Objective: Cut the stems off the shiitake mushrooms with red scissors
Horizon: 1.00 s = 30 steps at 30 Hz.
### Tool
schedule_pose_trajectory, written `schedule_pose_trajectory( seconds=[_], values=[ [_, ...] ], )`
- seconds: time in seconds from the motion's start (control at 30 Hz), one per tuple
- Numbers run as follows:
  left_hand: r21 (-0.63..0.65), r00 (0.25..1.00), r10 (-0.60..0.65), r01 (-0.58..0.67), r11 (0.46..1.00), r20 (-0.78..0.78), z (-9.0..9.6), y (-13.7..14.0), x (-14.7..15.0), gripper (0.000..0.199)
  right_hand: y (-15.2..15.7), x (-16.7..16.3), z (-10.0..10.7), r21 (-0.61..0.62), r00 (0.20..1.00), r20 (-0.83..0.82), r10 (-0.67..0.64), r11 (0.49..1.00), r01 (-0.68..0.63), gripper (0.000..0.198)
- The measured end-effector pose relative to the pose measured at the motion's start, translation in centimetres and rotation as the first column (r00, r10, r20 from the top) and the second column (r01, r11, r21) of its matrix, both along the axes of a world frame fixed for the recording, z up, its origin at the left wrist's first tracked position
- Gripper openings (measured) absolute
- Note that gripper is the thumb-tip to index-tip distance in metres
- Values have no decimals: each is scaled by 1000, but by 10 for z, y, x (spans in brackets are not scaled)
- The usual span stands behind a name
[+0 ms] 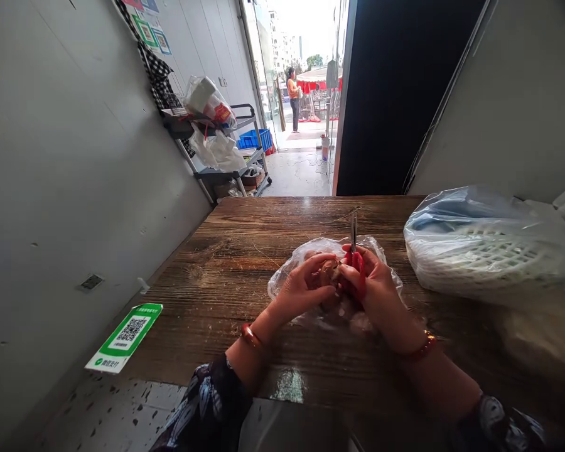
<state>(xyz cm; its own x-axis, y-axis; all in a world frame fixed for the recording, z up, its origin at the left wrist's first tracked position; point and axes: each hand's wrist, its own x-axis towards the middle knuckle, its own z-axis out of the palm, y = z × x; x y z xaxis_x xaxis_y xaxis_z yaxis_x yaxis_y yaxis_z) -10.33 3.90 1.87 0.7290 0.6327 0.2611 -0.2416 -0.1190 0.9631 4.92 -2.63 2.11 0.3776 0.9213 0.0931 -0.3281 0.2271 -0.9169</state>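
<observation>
My left hand (304, 290) grips a small brown lump of food (328, 272) over a clear plastic bag (287, 276) spread on the wooden table (245, 263). My right hand (374, 285) is closed around red-handled scissors (355, 260), whose metal blades point up and away from me, right beside the brown lump. Both wrists wear reddish bracelets. What lies inside the bag under my hands is mostly hidden.
A white slotted basket wrapped in clear plastic (489, 251) sits at the right of the table. A green QR-code sign (125, 336) hangs on the left wall. Beyond stands a metal cart with bags (216, 135), and a person (292, 97) is outside the open doorway.
</observation>
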Motion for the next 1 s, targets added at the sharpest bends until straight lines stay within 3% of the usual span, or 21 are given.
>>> schedule_pose_trajectory(
  seconds=[0.23,0.57,0.77,0.87,1.0],
  values=[
    [-112,1000,-11,13,994,20,2,-2,-2,61,-6,-2,3,26,996,88,-11,1000,9,50],
    [13,991,116,-115,993,-61,9,-5,-2,51,-6,0,2,21,992,110,-68,998,66,47],
    [-71,980,189,-193,979,-58,4,-5,0,54,-8,-1,4,17,955,287,-75,997,74,51],
    [-119,969,249,-246,962,5,2,-1,-1,49,-11,7,7,6,885,448,-124,991,135,51],
    [-189,959,282,-273,943,18,1,8,-5,54,-16,26,7,80,627,761,-169,983,168,47]
  ],
)
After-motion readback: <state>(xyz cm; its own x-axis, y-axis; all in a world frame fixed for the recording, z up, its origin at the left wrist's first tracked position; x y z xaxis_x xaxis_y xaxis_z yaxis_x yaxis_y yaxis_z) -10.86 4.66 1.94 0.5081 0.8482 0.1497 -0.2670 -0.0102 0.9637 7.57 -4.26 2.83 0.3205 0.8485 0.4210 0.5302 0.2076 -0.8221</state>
